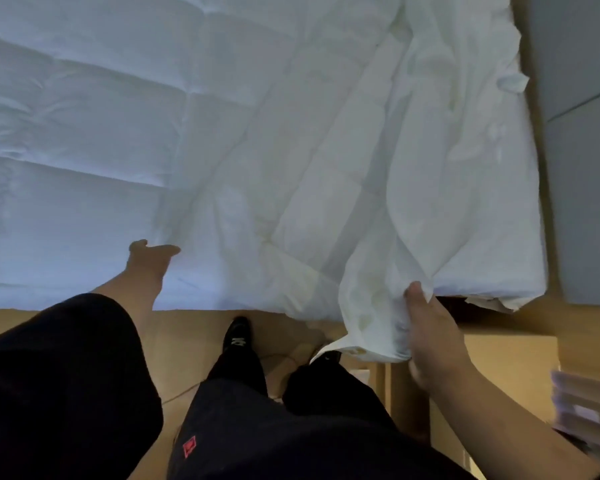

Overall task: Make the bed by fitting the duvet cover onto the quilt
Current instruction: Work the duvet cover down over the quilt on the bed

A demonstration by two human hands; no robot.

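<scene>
One bed, seen from above; one quilt, white and stitched in squares, spread over it; one cover, thin and creased, lying along the quilt's right part; two hands: left hand on the quilt's near edge, right hand gripping the cover's hanging end; two legs in dark trousers; one shoe plainly in view on the floor; one red patch on the trousers.
</scene>
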